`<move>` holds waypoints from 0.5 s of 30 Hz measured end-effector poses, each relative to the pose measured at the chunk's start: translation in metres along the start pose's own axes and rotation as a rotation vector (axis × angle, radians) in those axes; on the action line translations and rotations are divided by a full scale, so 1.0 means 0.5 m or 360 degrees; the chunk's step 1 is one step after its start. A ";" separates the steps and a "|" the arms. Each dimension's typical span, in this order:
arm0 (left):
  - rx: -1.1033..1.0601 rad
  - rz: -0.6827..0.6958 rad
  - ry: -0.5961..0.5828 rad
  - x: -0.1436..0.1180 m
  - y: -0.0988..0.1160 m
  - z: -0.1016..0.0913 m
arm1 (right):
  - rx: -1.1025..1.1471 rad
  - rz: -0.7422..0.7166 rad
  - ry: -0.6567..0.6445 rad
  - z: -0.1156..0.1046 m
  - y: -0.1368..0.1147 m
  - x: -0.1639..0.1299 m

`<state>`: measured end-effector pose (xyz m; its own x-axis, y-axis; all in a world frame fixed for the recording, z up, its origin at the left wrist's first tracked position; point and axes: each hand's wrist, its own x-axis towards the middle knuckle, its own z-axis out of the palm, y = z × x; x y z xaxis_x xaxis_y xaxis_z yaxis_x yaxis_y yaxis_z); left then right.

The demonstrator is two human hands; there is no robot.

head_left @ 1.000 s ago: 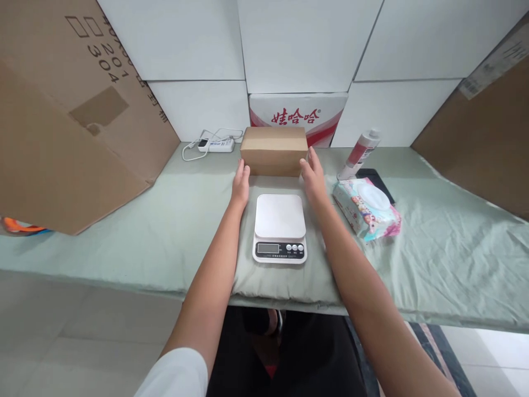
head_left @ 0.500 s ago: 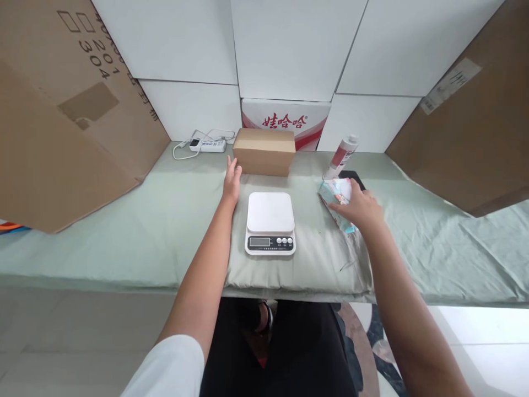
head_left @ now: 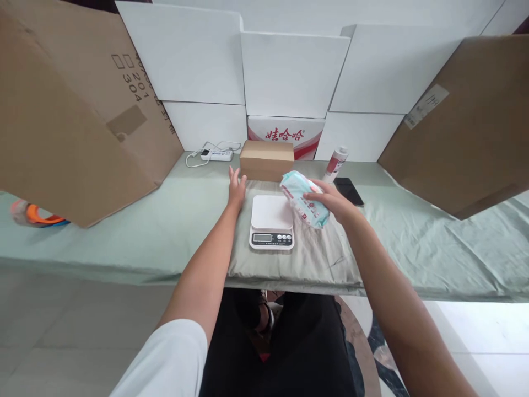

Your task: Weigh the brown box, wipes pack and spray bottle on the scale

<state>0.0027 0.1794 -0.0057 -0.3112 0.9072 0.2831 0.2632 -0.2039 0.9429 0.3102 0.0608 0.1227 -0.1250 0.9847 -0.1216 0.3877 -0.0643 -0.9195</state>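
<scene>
My right hand (head_left: pixel 330 199) grips a soft pack of wet wipes (head_left: pixel 303 201), pale blue and white, from its right side. The pack is tilted above the table, with its left edge close to the scale's plate. The white digital kitchen scale (head_left: pixel 271 214) stands in front of me, its display facing my side. My left hand (head_left: pixel 237 187) rests on the cloth with fingers spread, beside the left front corner of a small brown cardboard box (head_left: pixel 266 161). Whether its fingertips touch the box I cannot tell.
A white and red bottle (head_left: pixel 335 164) and a black phone (head_left: pixel 348 191) sit at the right. A power strip (head_left: pixel 217 155) with a white cable lies at the back left. Large cardboard sheets (head_left: pixel 74 121) flank the table, and white boxes (head_left: pixel 293 71) form the back wall. Orange tape (head_left: pixel 39 214) lies far left.
My right hand has lifted the wipes pack off the table and carried it left towards the scale, uncovering the phone. My left hand has stayed by the box. The view has tipped upward.
</scene>
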 end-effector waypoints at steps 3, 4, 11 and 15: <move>0.0429 0.0013 -0.0262 -0.048 0.005 -0.036 | -0.0358 -0.0342 -0.0049 0.053 -0.044 0.019; 0.0617 0.0045 -0.0417 -0.072 0.005 -0.054 | -0.0507 -0.0471 -0.0078 0.068 -0.058 0.027; 0.1585 0.0140 -0.0665 -0.276 0.031 -0.210 | -0.1299 -0.0848 -0.0435 0.130 -0.079 0.060; 0.1832 0.0082 -0.0746 -0.330 0.062 -0.242 | -0.1439 -0.1119 -0.0654 0.140 -0.062 0.073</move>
<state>-0.0484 -0.0209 -0.0019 0.0167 0.9999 0.0024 0.9863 -0.0169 0.1639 0.2298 0.0874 0.1204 -0.7804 0.6241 0.0387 0.5951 0.7603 -0.2604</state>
